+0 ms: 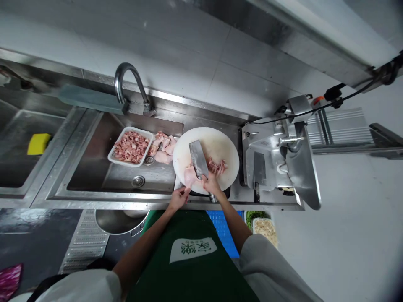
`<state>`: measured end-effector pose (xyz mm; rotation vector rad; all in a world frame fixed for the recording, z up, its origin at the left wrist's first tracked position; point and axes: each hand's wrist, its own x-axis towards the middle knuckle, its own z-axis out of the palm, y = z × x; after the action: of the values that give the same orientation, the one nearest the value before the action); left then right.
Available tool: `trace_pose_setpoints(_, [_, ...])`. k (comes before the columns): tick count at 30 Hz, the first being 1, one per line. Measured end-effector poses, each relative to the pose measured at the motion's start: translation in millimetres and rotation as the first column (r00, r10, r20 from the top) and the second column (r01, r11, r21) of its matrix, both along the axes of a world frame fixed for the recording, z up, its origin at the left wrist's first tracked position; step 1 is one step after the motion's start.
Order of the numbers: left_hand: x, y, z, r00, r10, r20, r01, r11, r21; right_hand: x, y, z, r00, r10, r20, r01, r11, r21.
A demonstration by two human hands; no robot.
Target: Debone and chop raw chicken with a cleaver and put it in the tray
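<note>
My right hand (pixel 211 184) is wrapped round the handle of a cleaver (pixel 198 156), whose broad blade points up and away over the round white cutting board (pixel 231 157). Beside the blade's left edge lies a pale piece of raw chicken (pixel 189 175), partly under the cleaver. At the board's front left edge, my left hand (pixel 179 199) is closed, its fingertips pinching the near end of that chicken. Cut strips of meat (pixel 217 167) lie in a small heap right of the blade.
A white basket of cut meat (pixel 130 146) and loose raw chicken pieces (pixel 163 157) sit in the sink (pixel 94 167) under a curved faucet (pixel 130 69). To the right stand a meat slicer (pixel 289 155) and a second cleaver (pixel 259 170). A yellow sponge (pixel 38 144) is far left.
</note>
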<state>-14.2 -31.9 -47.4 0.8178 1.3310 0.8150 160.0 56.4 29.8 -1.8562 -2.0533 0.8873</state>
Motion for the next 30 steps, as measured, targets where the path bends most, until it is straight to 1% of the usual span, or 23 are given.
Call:
trace_pose_setpoints(2, [-1,1,0.5,1.000,0.011,0.020,-0.010,1.000,-0.013,12,8,6.8,0.999,-0.002,-0.041,0.002,1.000,-0.012])
trace_pose_setpoints(4, [-1,1,0.9,0.999,0.017,0.029,-0.017,1.000,-0.012,13,6,13.2,0.997,-0.071,-0.007,0.071,0.997,0.042])
trace_pose_setpoints(6, [0,1,1.4,1.000,0.018,0.023,-0.018,1.000,0.000,4,-4,17.4,0.992,-0.123,0.042,0.116,0.985,0.125])
trace_pose_setpoints(8, [1,0,1.9,1.000,0.013,0.014,-0.013,1.000,0.009,-9,-17,18.3,0.990,-0.124,0.071,0.110,0.978,0.175])
trace_pose_setpoints(11, [1,0,2.3,1.000,-0.003,-0.004,0.003,1.000,0.016,-27,-32,16.0,0.990,-0.087,0.108,0.069,0.985,0.155])
trace_pose_setpoints(13, [1,-1,2.3,1.000,-0.009,-0.017,0.010,1.000,0.022,-32,-34,18.0,0.988,-0.065,0.143,0.049,0.992,0.113])
trace_pose_setpoints(14, [0,-1,2.2,1.000,-0.011,-0.021,0.011,1.000,0.025,-33,-32,21.9,0.986,-0.060,0.157,0.045,0.994,0.100])
trace_pose_setpoints(16, [0,-1,2.2,1.000,-0.012,-0.028,0.013,0.999,0.030,-32,-26,37.1,0.983,-0.078,0.167,0.058,0.991,0.116])
trace_pose_setpoints(18, [0,-1,2.0,0.999,-0.014,-0.039,0.016,0.999,0.034,-29,-19,59.2,0.981,-0.126,0.148,0.096,0.976,0.198])
trace_pose_setpoints(20, [1,-1,1.3,0.999,-0.007,-0.044,0.008,0.999,0.034,-27,-16,79.2,0.971,-0.209,0.116,0.167,0.942,0.292])
trace_pose_setpoints(21, [2,-1,0.6,0.999,0.002,-0.041,-0.001,0.999,0.032,-28,-16,84.9,0.960,-0.260,0.107,0.213,0.922,0.325])
trace_pose_setpoints(22, [2,-1,-0.1,0.999,0.010,-0.037,-0.009,1.000,0.028,-31,-17,86.5,0.947,-0.300,0.111,0.250,0.910,0.330])
trace_pose_setpoints(23, [3,-1,-1.0,0.999,0.015,-0.033,-0.014,1.000,0.024,-35,-20,83.7,0.939,-0.317,0.135,0.267,0.917,0.295])
trace_pose_setpoints(24, [3,-2,-1.8,0.999,0.018,-0.031,-0.017,1.000,0.020,-40,-22,76.9,0.936,-0.305,0.175,0.263,0.938,0.223])
trace_pose_setpoints(26, [2,-2,-3.0,0.999,0.021,-0.028,-0.020,0.999,0.027,-50,-27,55.5,0.947,-0.201,0.252,0.199,0.979,0.033])
trace_pose_setpoints(27, [2,-2,-3.3,0.999,0.019,-0.029,-0.018,0.999,0.035,-53,-28,44.0,0.952,-0.140,0.272,0.160,0.986,-0.055])
trace_pose_setpoints(28, [1,-2,-3.3,0.999,0.018,-0.030,-0.017,0.999,0.044,-53,-30,33.8,0.957,-0.091,0.277,0.127,0.985,-0.114])
trace_pose_setpoints(30, [0,-1,-2.9,0.999,0.019,-0.031,-0.017,0.998,0.057,-44,-33,20.6,0.967,-0.035,0.251,0.072,0.987,-0.143])
